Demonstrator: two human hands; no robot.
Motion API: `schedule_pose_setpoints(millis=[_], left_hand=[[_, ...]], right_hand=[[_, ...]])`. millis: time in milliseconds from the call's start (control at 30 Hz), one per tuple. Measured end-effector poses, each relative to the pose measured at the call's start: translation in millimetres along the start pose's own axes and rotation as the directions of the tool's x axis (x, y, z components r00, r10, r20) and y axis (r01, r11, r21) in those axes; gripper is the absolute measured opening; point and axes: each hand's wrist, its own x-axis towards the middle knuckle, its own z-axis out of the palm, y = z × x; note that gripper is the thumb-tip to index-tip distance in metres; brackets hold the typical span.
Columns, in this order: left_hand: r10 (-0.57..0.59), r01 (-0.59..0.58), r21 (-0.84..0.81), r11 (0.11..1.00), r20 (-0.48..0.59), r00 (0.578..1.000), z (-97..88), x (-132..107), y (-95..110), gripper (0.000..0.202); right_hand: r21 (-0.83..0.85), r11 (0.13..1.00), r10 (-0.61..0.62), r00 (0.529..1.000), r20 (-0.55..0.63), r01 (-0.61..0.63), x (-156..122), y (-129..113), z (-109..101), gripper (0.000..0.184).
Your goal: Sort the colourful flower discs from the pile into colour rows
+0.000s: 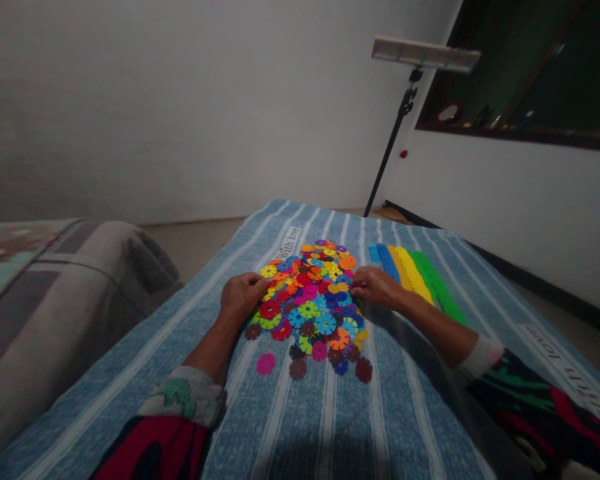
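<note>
A heap of flat, notched plastic discs in many colours [314, 300] lies on a blue striped cloth [300, 413]. My left hand [241, 295] rests at the heap's left edge, fingers curled onto the discs there. My right hand [375, 287] is at the heap's right edge, fingers bent and pinched among the discs. What either hand grips is too small to see. Just right of my right hand lie rows of joined discs in blue, orange, yellow and green [415, 277]. A few loose discs [266, 363] sit nearer me.
A grey and patterned cushion or sofa arm [55, 293] stands to the left. A lamp on a black stand [400, 113] leans by the white wall at the back right. A dark-framed window [520, 73] is at upper right. Bare floor shows beyond the cloth.
</note>
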Motion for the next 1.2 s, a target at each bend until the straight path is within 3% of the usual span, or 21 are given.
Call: schedule_pose_setpoints(millis=[267, 400, 600, 867, 1200], left_hand=[[0.005, -0.005, 0.015, 1.000, 0.015, 1.000, 0.3, -2.1, 1.5, 0.036], [0.028, -0.029, 0.046, 0.999, 0.024, 0.999, 0.7, -1.0, 1.4, 0.038], [0.022, -0.023, 0.061, 0.998, 0.014, 1.000, 1.4, -1.0, 0.5, 0.037], [0.003, -0.004, 0.047, 0.999, 0.014, 1.000, 0.2, -3.2, 3.6, 0.035], [0.005, -0.006, 0.045, 0.999, 0.009, 1.000, 0.4, -3.0, 3.5, 0.035]], right_hand=[[-0.035, 0.984, -0.172, 0.983, 0.063, 0.175, -7.3, -53.9, 10.5, 0.013], [-0.125, 0.982, -0.130, 0.987, 0.091, 0.141, -7.0, -64.3, 13.7, 0.013], [-0.164, 0.987, 0.026, 0.991, 0.132, -0.004, -6.5, -45.2, 10.5, 0.020], [-0.079, 0.995, 0.060, 0.995, 0.077, -0.054, -6.9, -12.8, 5.5, 0.015], [-0.067, 0.994, 0.089, 0.995, 0.045, -0.086, -12.4, -5.9, 8.4, 0.017]])
